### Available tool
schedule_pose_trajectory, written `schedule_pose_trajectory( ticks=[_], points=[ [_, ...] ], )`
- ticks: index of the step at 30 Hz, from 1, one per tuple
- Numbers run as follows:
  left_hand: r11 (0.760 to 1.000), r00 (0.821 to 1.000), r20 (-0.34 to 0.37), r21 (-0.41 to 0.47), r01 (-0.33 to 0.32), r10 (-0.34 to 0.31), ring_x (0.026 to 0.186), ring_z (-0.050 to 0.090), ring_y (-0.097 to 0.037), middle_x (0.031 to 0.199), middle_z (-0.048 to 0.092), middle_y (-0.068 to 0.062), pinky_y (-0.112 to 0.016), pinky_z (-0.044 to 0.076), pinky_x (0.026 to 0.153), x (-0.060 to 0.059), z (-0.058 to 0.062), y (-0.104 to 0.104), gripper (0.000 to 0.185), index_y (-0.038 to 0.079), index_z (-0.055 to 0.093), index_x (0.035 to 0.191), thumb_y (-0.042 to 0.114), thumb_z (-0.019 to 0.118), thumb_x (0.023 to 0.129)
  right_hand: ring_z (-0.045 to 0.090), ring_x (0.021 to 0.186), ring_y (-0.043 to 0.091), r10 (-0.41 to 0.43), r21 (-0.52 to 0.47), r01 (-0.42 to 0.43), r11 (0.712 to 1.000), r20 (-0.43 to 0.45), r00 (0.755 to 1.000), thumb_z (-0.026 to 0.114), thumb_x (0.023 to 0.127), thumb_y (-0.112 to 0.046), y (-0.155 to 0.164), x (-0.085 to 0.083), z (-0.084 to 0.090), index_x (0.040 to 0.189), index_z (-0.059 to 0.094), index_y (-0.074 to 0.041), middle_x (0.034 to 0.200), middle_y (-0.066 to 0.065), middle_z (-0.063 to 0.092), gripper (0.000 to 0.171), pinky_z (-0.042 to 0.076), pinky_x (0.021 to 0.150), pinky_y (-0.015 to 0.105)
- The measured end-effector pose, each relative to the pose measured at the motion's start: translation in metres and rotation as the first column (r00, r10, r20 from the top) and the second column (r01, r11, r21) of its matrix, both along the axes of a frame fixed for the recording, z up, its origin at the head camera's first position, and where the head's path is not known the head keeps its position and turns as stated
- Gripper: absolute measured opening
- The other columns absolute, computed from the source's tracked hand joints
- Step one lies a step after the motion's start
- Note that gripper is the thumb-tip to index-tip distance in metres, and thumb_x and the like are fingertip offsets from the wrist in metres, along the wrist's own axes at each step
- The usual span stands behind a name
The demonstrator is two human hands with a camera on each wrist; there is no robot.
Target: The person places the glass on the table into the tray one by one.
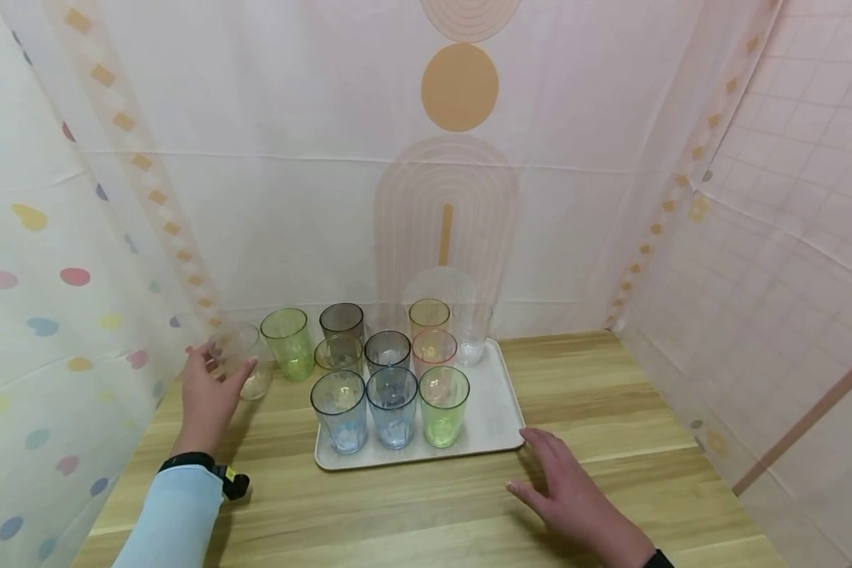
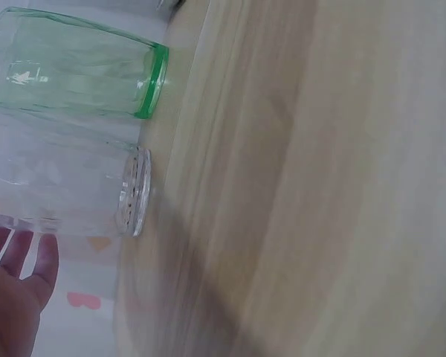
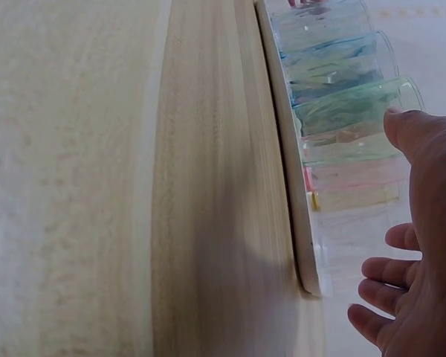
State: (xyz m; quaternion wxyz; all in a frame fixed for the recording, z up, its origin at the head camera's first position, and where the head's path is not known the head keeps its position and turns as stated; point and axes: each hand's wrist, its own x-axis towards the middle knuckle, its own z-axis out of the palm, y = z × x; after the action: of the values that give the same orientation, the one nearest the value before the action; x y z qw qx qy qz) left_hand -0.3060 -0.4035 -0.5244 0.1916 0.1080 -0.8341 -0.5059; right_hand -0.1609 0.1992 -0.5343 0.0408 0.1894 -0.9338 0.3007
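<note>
Left hand [image 1: 209,390] raised, fingers curled in a grip; right hand [image 1: 571,493] flat, fingers spread

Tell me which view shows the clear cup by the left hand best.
The left wrist view: the clear cup fills it, base on the table. The head view shows it small in the left hand. The right wrist view misses it.

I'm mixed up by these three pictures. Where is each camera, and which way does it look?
Head: on the person's head, looking forward and down at the tray of cups; both hands show.
Left wrist: beside the left hand, facing the clear cup and green cup.
Right wrist: beside the right hand, facing the tray's edge.
Head and left wrist share the clear cup.
</note>
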Motion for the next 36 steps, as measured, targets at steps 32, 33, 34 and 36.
schedule_pose_trajectory(
  ticks=[32, 33, 34, 36],
  points=[
    [0.858, 0.88, -0.042, -0.249, 0.45, -0.474, 0.117, 0.072, -0.009, 0.135, 0.071, -0.008, -0.019, 0.061, 0.092, 0.166, 0.028, 0.08, 0.07, 0.012, 0.062, 0.145, 0.018, 0.099, 0.086, 0.042, 0.156, 0.038, 0.036, -0.186, -0.011, 0.982, 0.132, 0.991, 0.086, 0.097, -0.049, -0.006, -0.004, 0.005, 0.166, 0.044, -0.01, 0.167, 0.013, 0.047, 0.09, 0.039, 0.125, 0.065],
    [0.85, 0.872, -0.047, -0.255, 0.461, -0.487, 0.117, 0.072, -0.011, 0.134, 0.071, -0.006, -0.019, 0.061, 0.093, 0.166, 0.029, 0.084, 0.07, 0.014, 0.063, 0.145, 0.018, 0.1, 0.085, 0.043, 0.156, 0.038, 0.047, -0.2, -0.02, 0.98, 0.132, 0.99, 0.086, 0.097, -0.049, -0.007, -0.004, 0.006, 0.166, 0.045, -0.01, 0.166, 0.013, 0.048, 0.09, 0.039, 0.124, 0.066],
    [0.842, 0.864, -0.053, -0.261, 0.473, -0.501, 0.117, 0.072, -0.012, 0.133, 0.072, -0.005, -0.02, 0.061, 0.093, 0.166, 0.029, 0.089, 0.071, 0.015, 0.063, 0.144, 0.02, 0.1, 0.084, 0.044, 0.155, 0.04, 0.06, -0.215, -0.031, 0.976, 0.132, 0.989, 0.087, 0.097, -0.048, -0.009, -0.004, 0.007, 0.165, 0.045, -0.01, 0.166, 0.014, 0.048, 0.089, 0.039, 0.123, 0.067],
    [0.822, 0.842, -0.066, -0.271, 0.501, -0.535, 0.117, 0.072, -0.012, 0.132, 0.073, -0.004, -0.022, 0.061, 0.094, 0.167, 0.031, 0.1, 0.071, 0.015, 0.064, 0.144, 0.022, 0.101, 0.083, 0.046, 0.153, 0.041, 0.086, -0.239, -0.053, 0.97, 0.128, 0.988, 0.088, 0.096, -0.047, -0.013, -0.004, 0.008, 0.165, 0.045, -0.01, 0.166, 0.014, 0.049, 0.088, 0.041, 0.121, 0.068]
  ],
)
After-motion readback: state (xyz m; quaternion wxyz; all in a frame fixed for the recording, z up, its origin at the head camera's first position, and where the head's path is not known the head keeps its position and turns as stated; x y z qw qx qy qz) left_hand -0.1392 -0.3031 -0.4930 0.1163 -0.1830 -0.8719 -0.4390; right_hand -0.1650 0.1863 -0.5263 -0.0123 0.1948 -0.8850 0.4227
